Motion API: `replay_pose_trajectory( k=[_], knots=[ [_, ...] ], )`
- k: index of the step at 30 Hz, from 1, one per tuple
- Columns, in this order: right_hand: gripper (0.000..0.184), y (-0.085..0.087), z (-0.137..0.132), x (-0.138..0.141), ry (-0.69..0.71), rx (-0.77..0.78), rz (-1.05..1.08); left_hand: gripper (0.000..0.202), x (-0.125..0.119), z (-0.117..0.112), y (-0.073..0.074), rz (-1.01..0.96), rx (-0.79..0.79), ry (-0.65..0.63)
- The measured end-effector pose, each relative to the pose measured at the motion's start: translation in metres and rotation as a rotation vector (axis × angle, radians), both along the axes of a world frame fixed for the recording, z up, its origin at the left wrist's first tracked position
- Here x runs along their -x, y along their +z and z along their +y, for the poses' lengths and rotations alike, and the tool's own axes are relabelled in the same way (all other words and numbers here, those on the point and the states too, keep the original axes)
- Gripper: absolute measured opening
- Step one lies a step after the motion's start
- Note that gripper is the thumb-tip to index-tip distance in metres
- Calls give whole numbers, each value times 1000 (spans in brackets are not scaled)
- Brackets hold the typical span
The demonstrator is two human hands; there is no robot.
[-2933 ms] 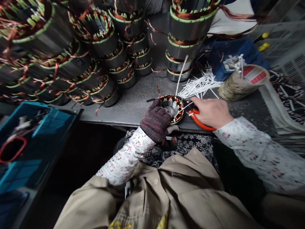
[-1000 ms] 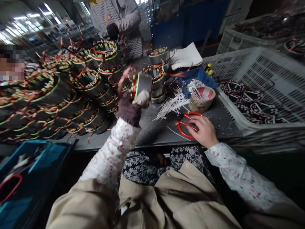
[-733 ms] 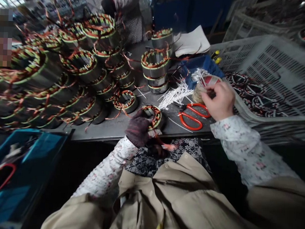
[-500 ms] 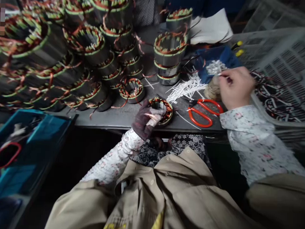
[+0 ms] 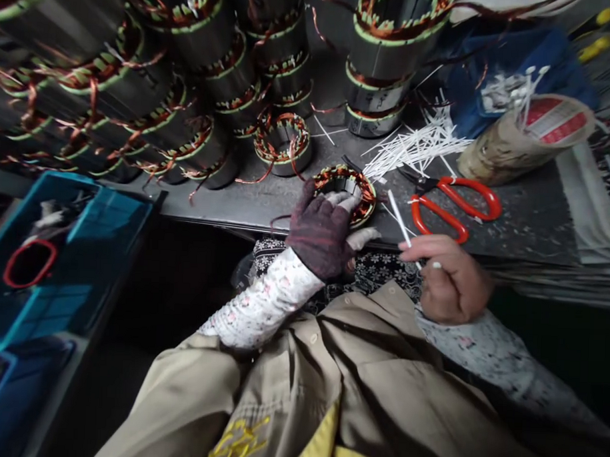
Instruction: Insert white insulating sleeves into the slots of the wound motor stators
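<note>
Our left hand (image 5: 321, 230), in a dark maroon knit glove, is clenched on a small wound stator (image 5: 345, 190), with pale fingertips curled over its copper windings, close to the front edge of the grey bench (image 5: 256, 203). Our right hand (image 5: 448, 279) sits just past that edge, over our patterned lap, pinching a white insulating sleeve (image 5: 398, 215) between thumb and fingers. On the bench to the right of the stator lie red-handled scissors (image 5: 448, 207), and behind them spreads a heap of cut white sleeves (image 5: 418, 149). Toward the bench's right end, a round bundle with a red-and-white label (image 5: 523, 133) stands in front of a blue cloth (image 5: 470, 81). Stacks of wound stators (image 5: 385, 65) crowd the back, and a single shorter one (image 5: 282, 144) stands just behind our left hand. A blue plastic crate (image 5: 49, 246) sits off the bench's left end, lower down.
</note>
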State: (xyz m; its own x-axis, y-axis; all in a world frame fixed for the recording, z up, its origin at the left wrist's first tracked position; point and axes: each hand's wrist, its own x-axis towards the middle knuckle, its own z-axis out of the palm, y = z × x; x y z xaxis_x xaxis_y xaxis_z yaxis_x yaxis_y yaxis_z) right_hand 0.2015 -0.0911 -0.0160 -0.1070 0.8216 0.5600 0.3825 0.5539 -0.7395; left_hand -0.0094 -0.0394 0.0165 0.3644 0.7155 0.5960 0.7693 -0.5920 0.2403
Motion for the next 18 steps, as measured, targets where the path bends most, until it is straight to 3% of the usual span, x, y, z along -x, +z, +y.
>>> replay_pose_trajectory(
  k=[3, 7, 11, 14, 18],
  knots=[
    [17, 10, -3, -1, 51, -74, 17, 36, 6, 19, -3, -37, 82, -47],
    [21, 19, 2, -4, 131, -7, -14, 23, 7, 19, -4, -75, 115, -91],
    [26, 23, 10, -1, 187, 117, 32, 20, 7, 15, -2, -4, 11, -129],
    [29, 22, 12, 4, 200, 160, 134, 34, 13, 16, -3, 6, 18, -171],
    [27, 18, 6, 4, 163, 124, 233, 65, 16, 19, -7, 62, 44, -121]
  ],
)
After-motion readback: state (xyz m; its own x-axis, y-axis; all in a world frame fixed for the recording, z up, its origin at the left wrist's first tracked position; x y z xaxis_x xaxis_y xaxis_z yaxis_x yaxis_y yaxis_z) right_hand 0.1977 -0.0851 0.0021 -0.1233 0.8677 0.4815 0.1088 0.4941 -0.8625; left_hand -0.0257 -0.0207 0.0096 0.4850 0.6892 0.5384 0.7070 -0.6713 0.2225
